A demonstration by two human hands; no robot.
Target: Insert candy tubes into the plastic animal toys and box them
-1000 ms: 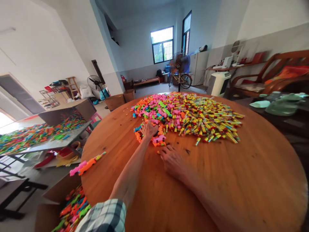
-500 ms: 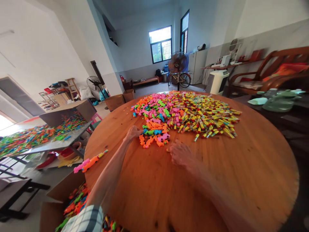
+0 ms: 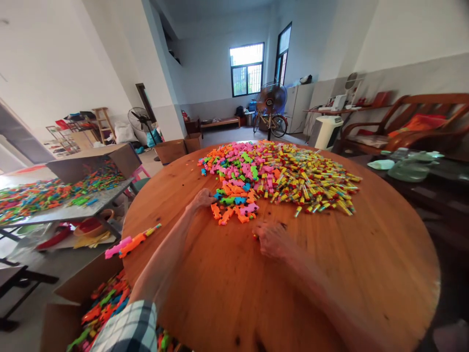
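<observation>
My left hand point(image 3: 203, 198) is curled at the left edge of a small cluster of car-shaped plastic toys point(image 3: 227, 215). Its fingertips meet a blue toy point(image 3: 217, 196); whether they grip it is hard to see. My right hand point(image 3: 270, 239), slightly blurred, is closed just above the table, right of and nearer than the cluster. A bit of a yellow-and-red tube point(image 3: 255, 236) shows at its fingertips. Behind the cluster lies a heap of pink, orange and green toys point(image 3: 234, 164), which merges on the right with a heap of yellow tubes point(image 3: 315, 183).
On the round wooden table point(image 3: 220, 288), a pink toy point(image 3: 117, 247) and an orange toy with a tube point(image 3: 134, 243) lie joined at the left edge. Below stands a cardboard box point(image 3: 88, 281) of toys. Another table point(image 3: 69, 217) at left bears more toys.
The view has shifted slightly, moving the table's right edge leftward. My left hand stays at the cluster. My right hand remains closed in nearly the same place, and the tube at its fingertips shows more.
</observation>
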